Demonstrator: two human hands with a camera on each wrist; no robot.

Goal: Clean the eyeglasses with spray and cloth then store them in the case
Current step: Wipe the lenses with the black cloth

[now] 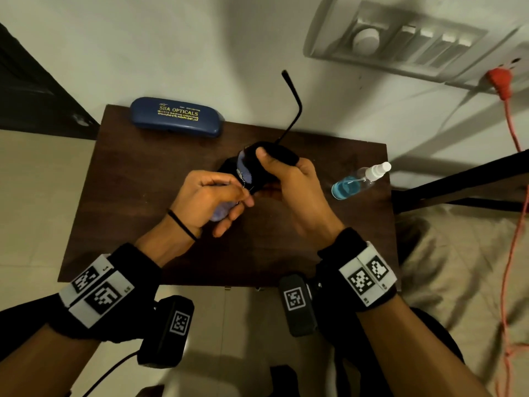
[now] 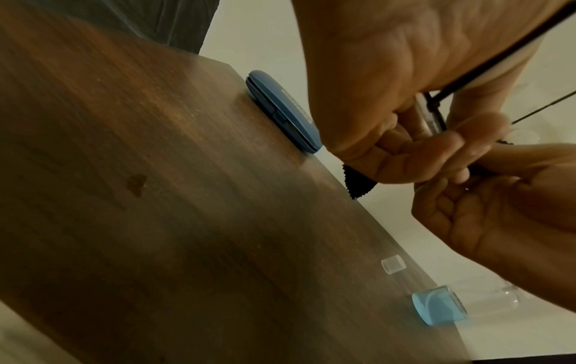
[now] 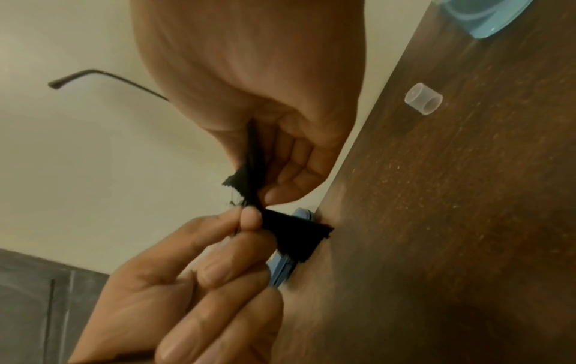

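Could bend the thin wire arm of the glasses (image 1: 294,110) by rubbing too hard, with that arm sticking up bare toward the far wall. Could drop them too, with only a small pinch near one lens from the curled fingers of the left hand (image 1: 209,196). Might scratch a lens with any grit caught in the cloth (image 1: 274,156). Might knock the spray bottle (image 1: 355,181) off the right side, lying there on its side, cap (image 2: 393,264) off and close by.

Glasses up in the air over the middle of the table (image 1: 143,210), between both hands. Right hand (image 1: 292,184) closed round the cloth, thumb on top, cloth wrapped over the other lens.

Soft, black, floppy cloth with a zigzag edge. Smooth, shiny, rounded lenses. Clear plastic bottle with blue water inside. Hard, long, blue case (image 1: 176,116) with round ends, shut, at the far left. Dark wood table, a bit dusty.
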